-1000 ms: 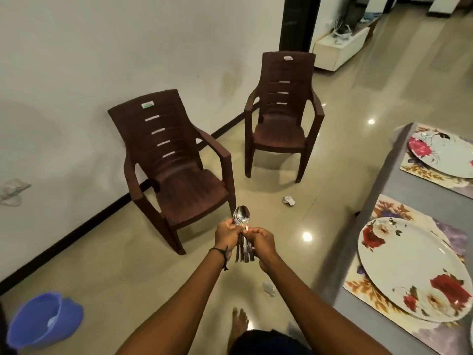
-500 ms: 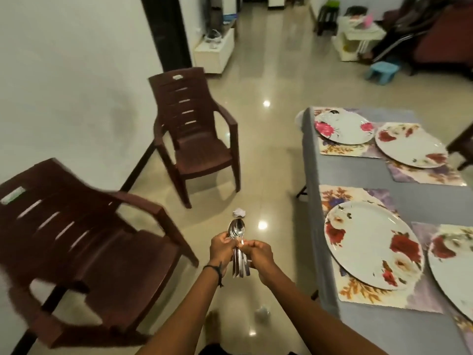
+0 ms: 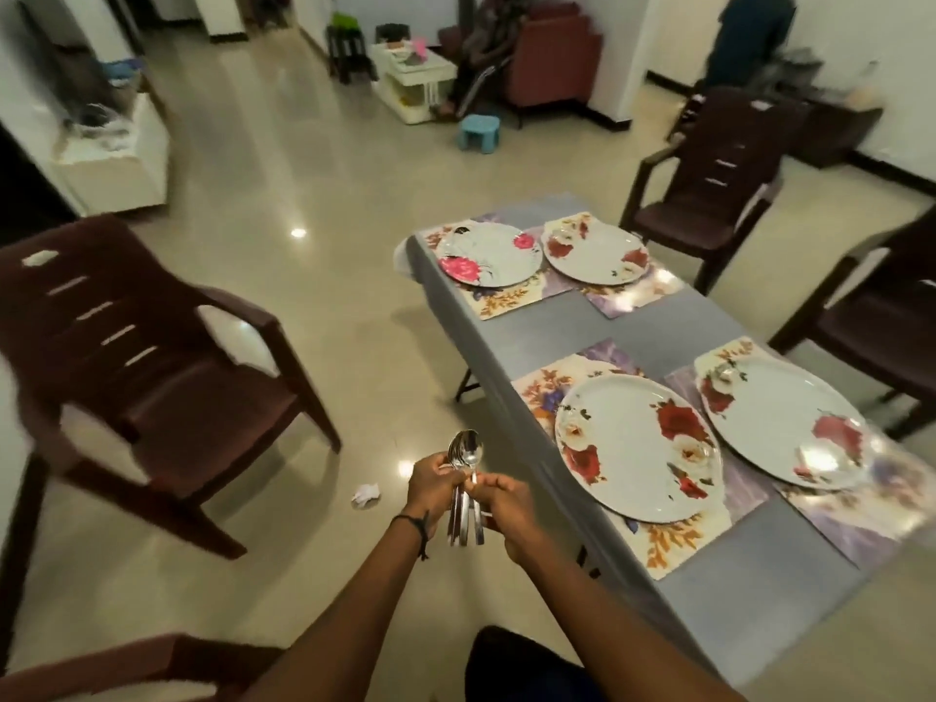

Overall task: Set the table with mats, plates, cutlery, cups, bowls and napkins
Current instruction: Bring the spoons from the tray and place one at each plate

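Note:
I hold a bundle of steel spoons (image 3: 466,450) upright in front of me, bowls up, over the floor just left of the table. My left hand (image 3: 435,486) grips the handles and my right hand (image 3: 506,504) pinches them from the other side. The grey table (image 3: 557,336) carries several floral mats, each with a white flowered plate: the nearest plate (image 3: 638,445), a plate to its right (image 3: 785,418), and two far plates (image 3: 489,255) (image 3: 595,253).
A dark brown plastic chair (image 3: 152,377) stands left of me, with another chair's arm at the bottom left. Two more brown chairs (image 3: 709,179) (image 3: 881,316) are beyond the table's far side. A crumpled paper (image 3: 365,494) lies on the floor. A person stands at the back right.
My view has swung right from the wall and chairs to the table, which now shows all its mats and plates. Both hands keep the same hold on the spoons.

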A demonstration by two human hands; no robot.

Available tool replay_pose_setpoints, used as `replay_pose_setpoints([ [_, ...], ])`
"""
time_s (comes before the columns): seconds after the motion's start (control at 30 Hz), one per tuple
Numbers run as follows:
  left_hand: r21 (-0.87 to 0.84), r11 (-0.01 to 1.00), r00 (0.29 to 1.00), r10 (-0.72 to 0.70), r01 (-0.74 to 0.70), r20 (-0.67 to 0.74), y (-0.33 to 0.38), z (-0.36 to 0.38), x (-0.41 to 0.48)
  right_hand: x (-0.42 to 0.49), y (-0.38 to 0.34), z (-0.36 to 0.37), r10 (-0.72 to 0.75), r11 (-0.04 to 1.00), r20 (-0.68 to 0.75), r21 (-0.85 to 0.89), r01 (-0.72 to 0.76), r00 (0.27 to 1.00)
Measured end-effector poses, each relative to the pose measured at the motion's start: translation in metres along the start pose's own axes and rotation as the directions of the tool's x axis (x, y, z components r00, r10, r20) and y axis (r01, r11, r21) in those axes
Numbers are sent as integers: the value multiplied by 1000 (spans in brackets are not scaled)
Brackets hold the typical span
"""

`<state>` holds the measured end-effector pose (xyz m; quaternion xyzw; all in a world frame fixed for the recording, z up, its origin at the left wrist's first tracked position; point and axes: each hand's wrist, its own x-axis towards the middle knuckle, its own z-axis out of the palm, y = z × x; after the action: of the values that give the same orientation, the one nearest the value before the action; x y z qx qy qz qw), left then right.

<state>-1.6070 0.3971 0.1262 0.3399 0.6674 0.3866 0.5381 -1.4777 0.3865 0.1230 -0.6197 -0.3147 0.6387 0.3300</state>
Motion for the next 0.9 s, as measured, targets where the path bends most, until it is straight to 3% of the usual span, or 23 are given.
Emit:
replay_pose_setpoints([
  [0.3, 113, 993, 945, 3, -42, 327, 41, 79, 84, 67, -21, -48, 66, 984, -293, 179, -13, 954],
  [0.6, 202, 966, 846, 28, -159, 532, 84, 142, 148, 116, -54, -91, 100, 955, -462, 294, 45, 881],
  [0.9, 338, 900, 727, -35, -275, 686, 92, 212, 168, 126, -54, -130, 212, 909, -656, 404, 100, 724],
])
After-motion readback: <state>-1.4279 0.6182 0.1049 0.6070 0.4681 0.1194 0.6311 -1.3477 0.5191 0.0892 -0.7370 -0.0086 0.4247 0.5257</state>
